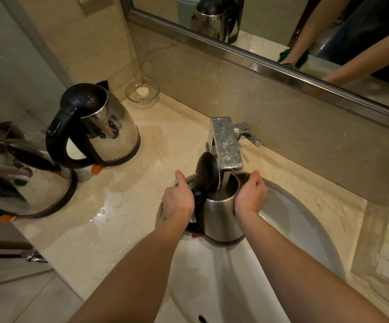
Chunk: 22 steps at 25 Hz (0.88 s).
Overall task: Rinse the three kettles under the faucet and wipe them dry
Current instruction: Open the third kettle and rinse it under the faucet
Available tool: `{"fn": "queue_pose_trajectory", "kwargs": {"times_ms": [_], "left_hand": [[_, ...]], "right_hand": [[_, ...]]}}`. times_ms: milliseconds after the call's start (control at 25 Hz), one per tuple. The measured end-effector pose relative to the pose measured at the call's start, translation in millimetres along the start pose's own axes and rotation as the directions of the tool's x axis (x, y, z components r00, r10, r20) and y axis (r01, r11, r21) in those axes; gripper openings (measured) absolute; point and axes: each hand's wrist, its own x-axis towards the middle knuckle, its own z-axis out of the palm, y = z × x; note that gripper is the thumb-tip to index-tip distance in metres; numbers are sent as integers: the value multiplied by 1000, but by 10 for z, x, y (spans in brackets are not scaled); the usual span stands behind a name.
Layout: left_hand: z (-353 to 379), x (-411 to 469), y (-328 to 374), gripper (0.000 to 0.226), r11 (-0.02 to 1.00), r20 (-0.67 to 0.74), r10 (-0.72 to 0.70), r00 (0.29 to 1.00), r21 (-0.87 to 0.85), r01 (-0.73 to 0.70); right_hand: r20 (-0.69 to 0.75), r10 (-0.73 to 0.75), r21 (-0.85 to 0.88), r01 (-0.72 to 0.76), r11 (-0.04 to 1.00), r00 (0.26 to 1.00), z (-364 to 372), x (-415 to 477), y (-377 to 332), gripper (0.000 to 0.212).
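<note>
Three steel kettles, tapered, shiny, black plastic handles. Leftmost kettle (21, 178) at counter edge. Second kettle (102, 127) just beside it, domed black lid down, droplets on shell. Round glass dish (142, 93) behind, near wall. Left hand (178, 198) wrapped round handle of third kettle (221, 220), which stands upright in white sink (305, 224), lid flipped up, water from boxy chrome faucet (227, 145) running in. Right hand (250, 194) curled over rim and side. Beige marble countertop (119, 206) wet, glossy. Metal-framed mirror (282, 24) above.

Left hand (177, 199) and right hand (250, 195) hold open kettle (221, 217) under running faucet (227, 145), over sink (305, 229); two kettles (105, 129) on counter (123, 206)
</note>
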Motion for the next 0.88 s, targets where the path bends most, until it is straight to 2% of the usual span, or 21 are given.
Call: {"fn": "queue_pose_trajectory", "kwargs": {"times_ms": [880], "left_hand": [[-11,-22,19,65,1000,3,-22,1000,-14,22]], "right_hand": [[-12,-21,-8,21,1000,1000,9,14,11,45]]}}
